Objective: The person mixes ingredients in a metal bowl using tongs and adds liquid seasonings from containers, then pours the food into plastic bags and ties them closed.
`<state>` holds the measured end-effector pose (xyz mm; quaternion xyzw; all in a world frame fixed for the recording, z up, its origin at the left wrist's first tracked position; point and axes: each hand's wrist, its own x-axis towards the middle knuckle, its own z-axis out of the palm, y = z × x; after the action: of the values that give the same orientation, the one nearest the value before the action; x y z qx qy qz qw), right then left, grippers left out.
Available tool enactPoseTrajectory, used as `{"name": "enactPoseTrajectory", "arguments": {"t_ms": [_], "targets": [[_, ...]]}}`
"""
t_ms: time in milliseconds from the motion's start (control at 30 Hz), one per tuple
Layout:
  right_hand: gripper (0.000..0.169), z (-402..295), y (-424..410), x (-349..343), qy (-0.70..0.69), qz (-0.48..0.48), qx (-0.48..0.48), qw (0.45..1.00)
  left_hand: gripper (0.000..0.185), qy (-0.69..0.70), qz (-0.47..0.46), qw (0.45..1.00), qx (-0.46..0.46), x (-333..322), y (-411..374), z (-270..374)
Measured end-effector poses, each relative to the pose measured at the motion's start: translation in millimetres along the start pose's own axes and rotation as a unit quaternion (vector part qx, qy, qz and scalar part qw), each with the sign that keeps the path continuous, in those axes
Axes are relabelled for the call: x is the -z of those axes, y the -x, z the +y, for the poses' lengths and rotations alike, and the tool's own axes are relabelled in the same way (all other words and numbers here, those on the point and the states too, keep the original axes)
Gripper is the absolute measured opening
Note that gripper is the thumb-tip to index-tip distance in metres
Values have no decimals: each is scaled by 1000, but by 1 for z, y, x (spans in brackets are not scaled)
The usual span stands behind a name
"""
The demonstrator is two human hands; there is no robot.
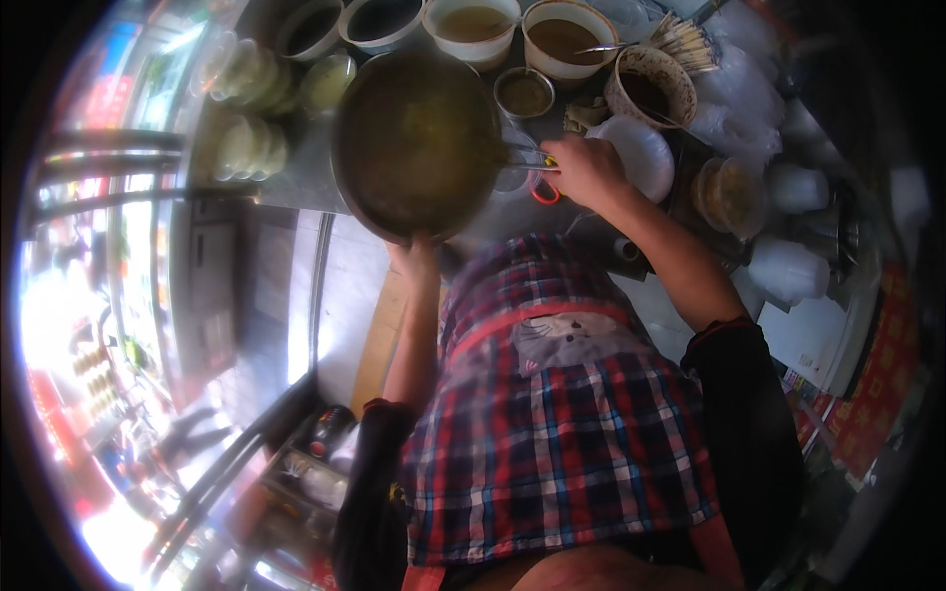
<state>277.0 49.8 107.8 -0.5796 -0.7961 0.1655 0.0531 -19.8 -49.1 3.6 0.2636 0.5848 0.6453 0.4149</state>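
Note:
A large round metal basin (414, 148) is tilted, its dull inside facing me. My left hand (416, 255) grips its near rim, thumb over the edge and the other fingers partly hidden. My right hand (587, 166) is closed around a pair of slim metal bars (528, 157) that reach the basin's right side. Whether these are tongs or a handle I cannot tell. Just below that hand shows a red loop handle (545, 192), apparently of scissors. Behind my right wrist lies a white round plate or lid (641, 159).
Along the back stand white tubs of liquid (473, 26), a brown-stained tub (650, 87) and a small metal bowl (524, 93). Bundled sticks (684, 44) and plastic bags (739, 96) are at back right. Stacked bowls (251, 148) stand left, white containers (791, 270) right.

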Motion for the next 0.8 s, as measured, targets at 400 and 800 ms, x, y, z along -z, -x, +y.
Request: {"name": "enactPoseTrajectory", "arguments": {"t_ms": [400,800], "targets": [[77,22,16,-22,-60,38,-42,997,42,-163,2,976,-145,-7,-7,-54],[55,26,41,-23,-81,60,-55,993,75,-327,-17,925,-192,-42,18,-5]]}}
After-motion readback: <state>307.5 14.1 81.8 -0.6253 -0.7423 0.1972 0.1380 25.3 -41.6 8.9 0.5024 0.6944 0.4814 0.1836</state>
